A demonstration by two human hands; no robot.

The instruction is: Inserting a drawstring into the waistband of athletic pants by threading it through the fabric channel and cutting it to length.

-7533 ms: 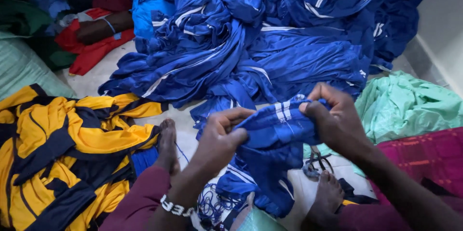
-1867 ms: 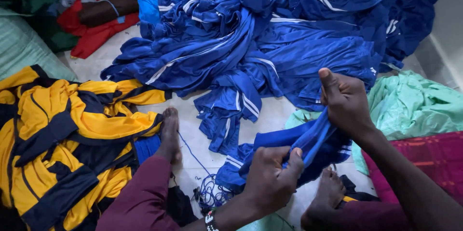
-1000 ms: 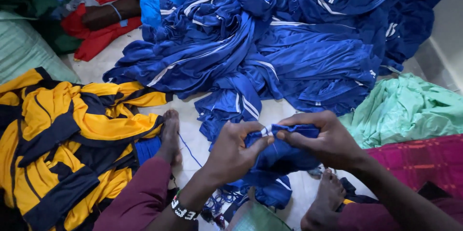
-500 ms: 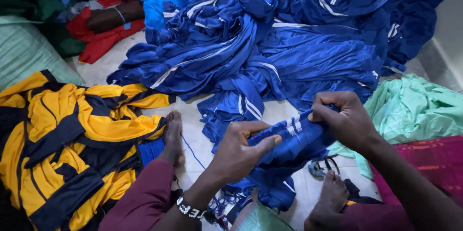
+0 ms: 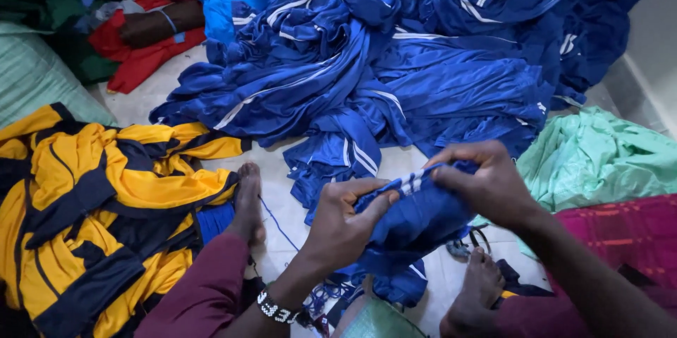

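Pinching the blue garment (image 5: 416,218) shut between both hands, left hand (image 5: 345,221) and right hand (image 5: 486,183) gripped the white-striped edge; best kept taut and aligned.

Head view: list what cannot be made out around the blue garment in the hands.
- Blue garment: bunched between left hand and right hand; its kind and shape stay hidden.
- Small dark object on the floor: half covered by the garment, unclear.
- Another person's arm: the rest is cut off by the top edge.
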